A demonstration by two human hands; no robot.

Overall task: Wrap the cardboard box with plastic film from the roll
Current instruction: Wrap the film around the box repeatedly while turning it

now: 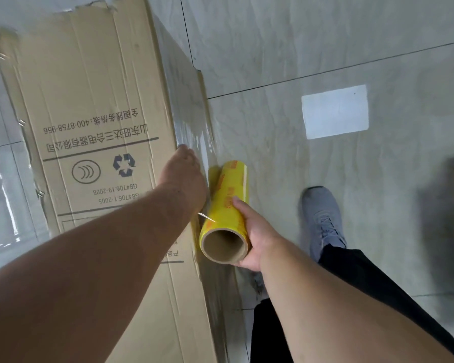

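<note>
Tiled floor (325, 48); cardboard box (95, 100) reads "400-8758-956".

Roll (224, 208) just R of box (102, 142), prob touching.

Tall brown cardboard box (95, 142) upright on floor, printed face up-facing, clear plastic film (192, 121) stretched over right side. Yellow roll (227, 203) just beside box edge, hollow core visible.

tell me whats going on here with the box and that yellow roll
A person is wrapping a tall cardboard box in plastic film. The left hand presses the film against the box's side near its edge, while the right hand holds the yellow film roll beside it. Film already covers that side.
</note>
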